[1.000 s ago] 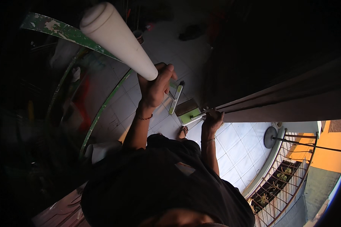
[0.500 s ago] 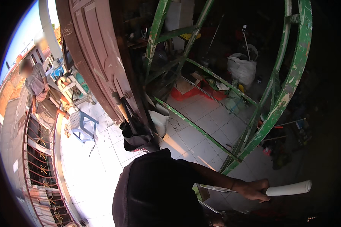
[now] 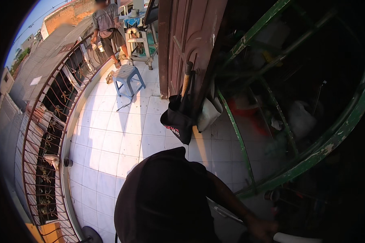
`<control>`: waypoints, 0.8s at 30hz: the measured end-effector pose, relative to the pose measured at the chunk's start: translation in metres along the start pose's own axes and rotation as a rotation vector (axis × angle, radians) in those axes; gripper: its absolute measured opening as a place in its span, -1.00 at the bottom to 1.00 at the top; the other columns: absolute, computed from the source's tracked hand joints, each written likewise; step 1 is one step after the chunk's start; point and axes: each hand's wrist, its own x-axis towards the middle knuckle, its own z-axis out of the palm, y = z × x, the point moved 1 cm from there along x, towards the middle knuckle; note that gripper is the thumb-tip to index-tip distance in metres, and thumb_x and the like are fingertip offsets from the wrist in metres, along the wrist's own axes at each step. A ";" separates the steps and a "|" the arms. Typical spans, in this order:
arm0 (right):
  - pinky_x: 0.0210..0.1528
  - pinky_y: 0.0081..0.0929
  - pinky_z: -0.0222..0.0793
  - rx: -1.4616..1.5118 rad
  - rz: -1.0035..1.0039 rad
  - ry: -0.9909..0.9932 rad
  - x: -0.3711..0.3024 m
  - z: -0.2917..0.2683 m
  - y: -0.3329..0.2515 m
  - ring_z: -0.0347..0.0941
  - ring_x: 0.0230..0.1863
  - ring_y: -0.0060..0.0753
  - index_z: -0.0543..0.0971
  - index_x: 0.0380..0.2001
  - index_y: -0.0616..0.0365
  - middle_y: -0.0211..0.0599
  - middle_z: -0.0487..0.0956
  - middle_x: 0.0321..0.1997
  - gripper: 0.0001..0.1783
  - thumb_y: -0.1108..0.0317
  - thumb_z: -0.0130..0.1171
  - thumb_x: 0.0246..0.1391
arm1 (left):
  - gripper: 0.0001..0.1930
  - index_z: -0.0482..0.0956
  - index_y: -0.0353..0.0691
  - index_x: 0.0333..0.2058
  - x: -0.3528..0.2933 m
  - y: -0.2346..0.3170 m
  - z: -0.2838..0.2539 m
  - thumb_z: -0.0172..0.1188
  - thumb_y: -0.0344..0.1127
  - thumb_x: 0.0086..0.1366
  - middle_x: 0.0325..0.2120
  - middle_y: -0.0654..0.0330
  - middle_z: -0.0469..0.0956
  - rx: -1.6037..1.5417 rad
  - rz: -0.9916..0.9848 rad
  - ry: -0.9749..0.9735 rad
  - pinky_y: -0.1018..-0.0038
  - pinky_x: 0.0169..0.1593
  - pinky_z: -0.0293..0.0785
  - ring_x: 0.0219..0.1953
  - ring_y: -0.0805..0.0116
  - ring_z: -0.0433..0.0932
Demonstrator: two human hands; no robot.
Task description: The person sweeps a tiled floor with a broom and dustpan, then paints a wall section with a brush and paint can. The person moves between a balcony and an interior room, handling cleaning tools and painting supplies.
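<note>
My black-clothed shoulder point(image 3: 162, 194) fills the lower middle, with my left arm reaching down to the right. My left hand point(image 3: 264, 230), dim and somewhat blurred, is closed around a white tube-like handle point(image 3: 294, 238) that juts out past it and is cut off by the lower edge. A thin pale rod point(image 3: 227, 214) runs beside the forearm; whether it belongs to the handle I cannot tell. No part of my right hand can be made out.
A worn green metal frame point(image 3: 332, 139) stands in the dark room at right. A black bag point(image 3: 177, 121) hangs by the brown door point(image 3: 190, 44). On the tiled floor point(image 3: 109, 162) stands a blue-grey stool point(image 3: 127, 79). Another person point(image 3: 106, 24) is beyond it, near the railing point(image 3: 32, 162).
My view has swung left, showing more balcony and railing. The green frame has shifted right in the picture, and my left hand with the white handle sits lower.
</note>
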 end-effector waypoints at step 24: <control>-0.36 -0.44 0.51 0.098 -0.081 -0.035 0.095 -0.032 -0.081 0.52 -0.41 -0.37 0.51 0.00 0.18 -0.30 0.63 -0.23 -0.67 0.29 0.09 0.21 | -0.82 0.58 -0.30 -0.48 0.075 -0.043 -0.020 0.23 -0.31 0.22 -0.65 0.23 0.52 0.227 0.101 0.048 0.39 -0.51 0.38 -0.60 0.46 0.43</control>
